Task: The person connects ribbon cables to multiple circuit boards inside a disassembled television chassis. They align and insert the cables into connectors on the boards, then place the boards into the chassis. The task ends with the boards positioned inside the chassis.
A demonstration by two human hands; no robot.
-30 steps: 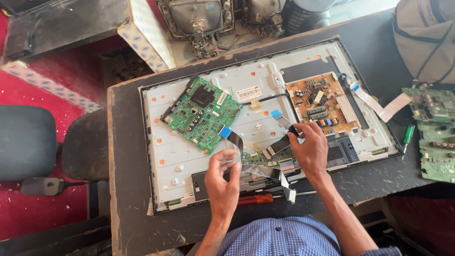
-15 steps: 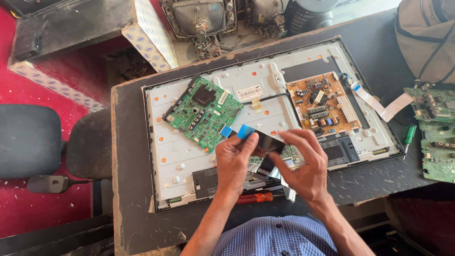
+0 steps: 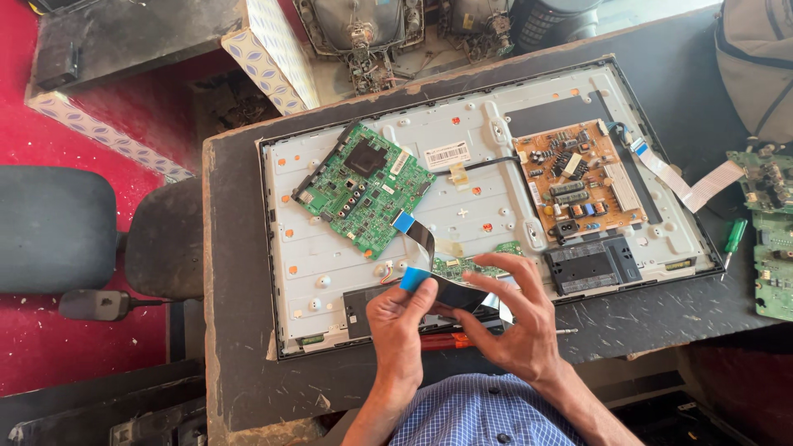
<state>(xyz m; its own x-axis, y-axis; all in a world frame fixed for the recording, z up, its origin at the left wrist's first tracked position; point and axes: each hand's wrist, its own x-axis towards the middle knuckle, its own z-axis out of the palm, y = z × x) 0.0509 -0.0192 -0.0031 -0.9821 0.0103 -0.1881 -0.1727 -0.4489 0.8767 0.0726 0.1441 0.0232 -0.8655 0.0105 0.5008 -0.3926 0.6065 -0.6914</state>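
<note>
Ribbon cable now lower, left hand shifted

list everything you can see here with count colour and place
flat ribbon cable: 1, dark with blue ends, held in both hands over the panel's near edge
green circuit board: 1, green, panel's left half
brown circuit board: 1, orange-brown, panel's right half
tv back panel: 1, pale grey, flat on table
table: 1, dark
red-handled screwdriver: 1, table's near edge
green screwdriver: 1, right of the panel
chair: 1, dark, far left
left hand: 1, fingers on the cable's blue end
right hand: 1, holding the cable
</note>
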